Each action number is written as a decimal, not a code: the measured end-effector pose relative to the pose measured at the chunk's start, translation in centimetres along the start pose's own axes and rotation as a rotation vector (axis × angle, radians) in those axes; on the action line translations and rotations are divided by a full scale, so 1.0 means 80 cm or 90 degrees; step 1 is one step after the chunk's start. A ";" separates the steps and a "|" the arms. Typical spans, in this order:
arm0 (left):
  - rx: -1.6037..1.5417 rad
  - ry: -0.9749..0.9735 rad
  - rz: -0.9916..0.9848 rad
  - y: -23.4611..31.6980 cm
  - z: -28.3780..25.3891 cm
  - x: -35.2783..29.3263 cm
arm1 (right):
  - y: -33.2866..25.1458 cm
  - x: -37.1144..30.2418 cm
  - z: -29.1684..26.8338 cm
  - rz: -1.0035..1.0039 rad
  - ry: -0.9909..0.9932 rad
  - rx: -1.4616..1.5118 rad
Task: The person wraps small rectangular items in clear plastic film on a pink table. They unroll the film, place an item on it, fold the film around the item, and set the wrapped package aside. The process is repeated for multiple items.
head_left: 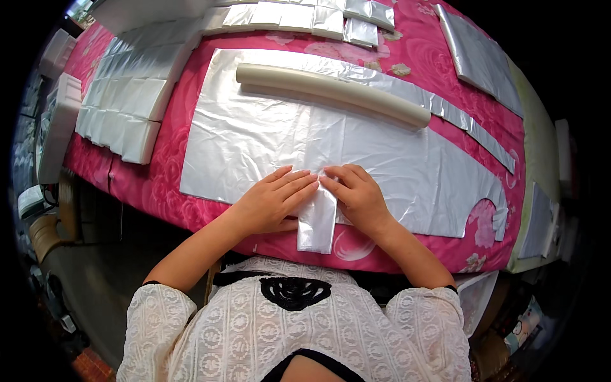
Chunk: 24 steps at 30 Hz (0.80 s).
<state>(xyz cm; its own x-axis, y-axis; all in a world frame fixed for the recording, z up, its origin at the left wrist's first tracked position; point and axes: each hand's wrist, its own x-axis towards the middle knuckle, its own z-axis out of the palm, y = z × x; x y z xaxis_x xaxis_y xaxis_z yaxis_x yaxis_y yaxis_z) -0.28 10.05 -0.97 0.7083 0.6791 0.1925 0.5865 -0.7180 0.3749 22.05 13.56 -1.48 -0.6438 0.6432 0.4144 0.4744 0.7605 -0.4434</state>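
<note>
A folded clear plastic bag [316, 224] makes a narrow shiny strip in front of me, its near end reaching over the pink cloth. My left hand [273, 198] lies over the strip's left side, fingers stretched out and flat. From the right, my right hand [358, 197] bends its fingers and thumb at the strip's upper end, seeming to pinch it; the fingertips partly hide the film. Under both hands spreads a large sheet of clear plastic film [242, 137], wrinkled on the left. Across its far part rests a long cream-coloured tube [331, 92].
Stacks of folded plastic bags [127, 105] stand at the left, with another row of folded bags [296, 18] along the back. A flat silvery plastic pile [480, 60] lies far right. Pink floral cloth [168, 184] covers the table. A white foam box [60, 127] is beyond the left edge.
</note>
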 end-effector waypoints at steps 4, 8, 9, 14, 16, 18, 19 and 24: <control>-0.091 0.094 -0.078 -0.002 0.006 0.013 | 0.009 0.003 -0.004 0.017 0.013 0.020; -0.443 0.059 -0.443 0.003 -0.017 0.045 | 0.005 0.036 -0.022 0.472 -0.081 0.226; -0.392 0.152 -0.408 0.002 -0.011 0.047 | 0.011 0.040 -0.015 0.495 -0.025 0.257; -0.072 0.181 -0.158 0.002 0.012 0.045 | 0.025 0.058 -0.021 0.623 -0.126 0.334; 0.005 0.064 -0.174 0.008 0.024 0.039 | 0.025 0.058 -0.021 0.617 -0.161 0.295; 0.039 0.044 -0.175 0.008 0.030 0.036 | 0.017 0.044 -0.006 0.444 -0.011 0.047; 0.039 0.043 -0.177 0.008 0.030 0.037 | 0.014 0.039 0.001 0.353 0.062 -0.074; 0.063 0.073 -0.164 0.004 0.027 0.043 | 0.051 0.038 -0.008 -0.034 -0.001 -0.173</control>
<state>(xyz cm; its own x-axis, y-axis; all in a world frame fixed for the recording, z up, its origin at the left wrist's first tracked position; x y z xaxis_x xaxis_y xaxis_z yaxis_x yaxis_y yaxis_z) 3.17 11.79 -2.15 0.4855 0.8495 0.2066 0.7804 -0.5276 0.3357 22.40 18.72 -1.53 -0.6730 0.6019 0.4299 0.5832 0.7893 -0.1921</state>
